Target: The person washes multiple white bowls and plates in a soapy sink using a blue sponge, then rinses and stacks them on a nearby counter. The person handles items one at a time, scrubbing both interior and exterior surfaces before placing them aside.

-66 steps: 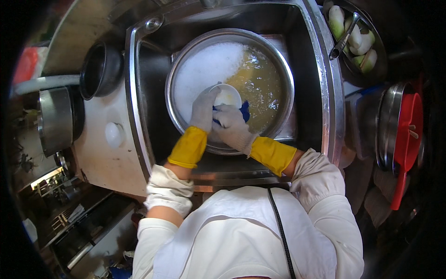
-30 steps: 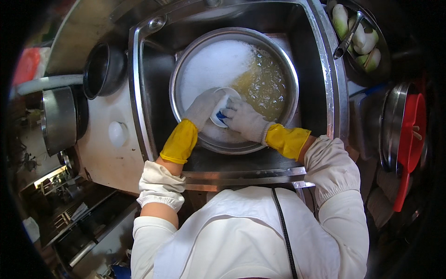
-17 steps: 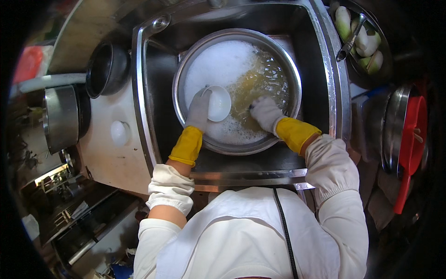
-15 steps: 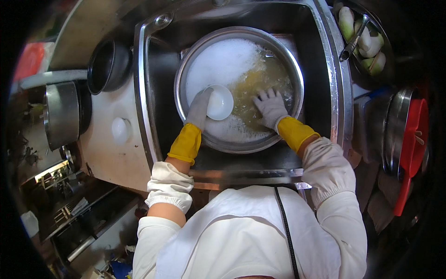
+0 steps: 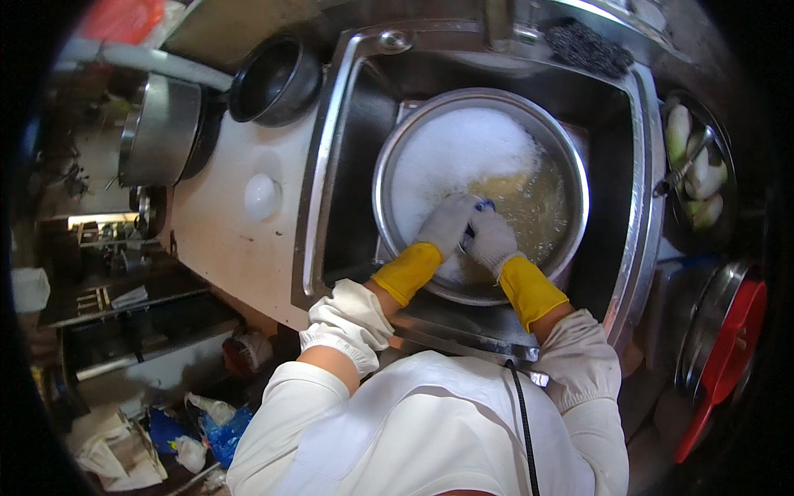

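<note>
A large round metal basin point(image 5: 382, 198) of foamy, yellowish water stands in the sink. Over the near part of the water, my gloved left hand point(image 5: 448, 221) and my gloved right hand point(image 5: 491, 238) meet with curled fingers. Between them shows a small dark blue and pale thing point(image 5: 473, 221); the fingers hide most of it, so I cannot tell its kind. Both gloves are pale knit with yellow cuffs. White suds point(image 5: 463, 136) cover the basin's far and left side. On the counter to the left sits a white bowl point(image 5: 263, 197).
The steel sink point(image 5: 616, 281) surrounds the basin. A black bowl point(image 5: 275, 81) and a metal pot point(image 5: 161, 131) stand at left. A dark scouring pad point(image 5: 587, 48) lies at the back ledge. Pale green vegetables point(image 5: 703, 178) and a red strainer point(image 5: 732, 339) are at right.
My hands have come together over the basin. The white bowl that my left hand held no longer shows in it; a small blue-marked thing shows between my hands. The view has shifted left.
</note>
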`<act>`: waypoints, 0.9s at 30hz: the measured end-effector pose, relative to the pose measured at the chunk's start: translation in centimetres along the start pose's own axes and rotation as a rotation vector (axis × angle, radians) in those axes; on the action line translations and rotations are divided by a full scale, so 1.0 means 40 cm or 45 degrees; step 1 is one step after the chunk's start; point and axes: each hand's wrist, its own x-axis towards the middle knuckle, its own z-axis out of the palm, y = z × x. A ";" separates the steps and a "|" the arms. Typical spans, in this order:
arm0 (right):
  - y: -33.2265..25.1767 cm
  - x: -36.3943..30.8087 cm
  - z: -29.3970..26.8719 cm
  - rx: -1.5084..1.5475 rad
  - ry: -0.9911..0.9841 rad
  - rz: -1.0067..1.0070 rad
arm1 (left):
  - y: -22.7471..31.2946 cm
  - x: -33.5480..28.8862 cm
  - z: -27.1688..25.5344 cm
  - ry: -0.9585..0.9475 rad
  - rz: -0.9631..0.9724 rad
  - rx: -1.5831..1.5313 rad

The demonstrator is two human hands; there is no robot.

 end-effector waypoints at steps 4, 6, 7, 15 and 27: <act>-0.014 0.006 0.050 1.190 0.015 0.170 | 0.042 -0.023 -0.027 -0.114 -0.229 -0.249; -0.013 0.011 0.073 1.363 0.218 0.181 | 0.071 -0.029 -0.027 -0.003 -0.576 -0.773; -0.012 0.016 0.078 1.130 0.338 0.185 | 0.083 -0.028 -0.025 0.051 -0.711 -0.951; -0.019 0.005 0.067 0.507 0.263 -0.102 | 0.029 -0.033 -0.036 -0.052 -0.472 -0.801; 0.032 -0.008 0.058 0.283 0.081 -0.137 | 0.078 0.003 -0.027 -0.173 -0.294 -0.221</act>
